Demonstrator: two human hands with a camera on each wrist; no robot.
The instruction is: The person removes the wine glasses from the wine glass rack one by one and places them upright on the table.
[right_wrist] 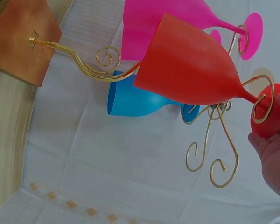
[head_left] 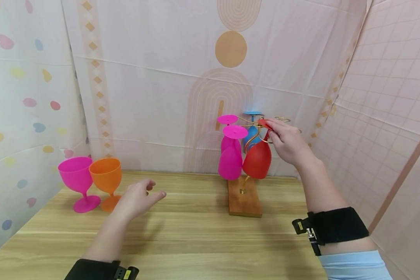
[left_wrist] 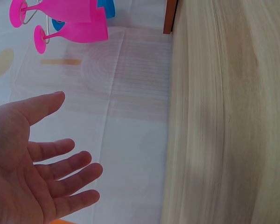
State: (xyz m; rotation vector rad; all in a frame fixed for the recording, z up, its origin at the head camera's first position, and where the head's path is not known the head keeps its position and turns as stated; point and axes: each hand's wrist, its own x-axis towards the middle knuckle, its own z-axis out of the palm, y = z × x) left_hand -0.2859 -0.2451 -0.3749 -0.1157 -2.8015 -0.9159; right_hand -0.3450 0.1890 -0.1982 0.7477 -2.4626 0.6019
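My right hand pinches the foot of a red goblet, which hangs upside down and tilted at a gold wire rack. In the right wrist view its stem sits inside one curled hook, with the foot beyond the wire. Two magenta goblets and a blue goblet hang bowl-down from other hooks. My left hand hovers over the table with fingers apart and holds nothing. Just left of it an orange goblet stands upright beside another magenta goblet.
The rack rises from a wooden base near the back of the wood-grain table. Two bare wire hooks stick out on its other side. Patterned cloth hangs behind and along both sides.
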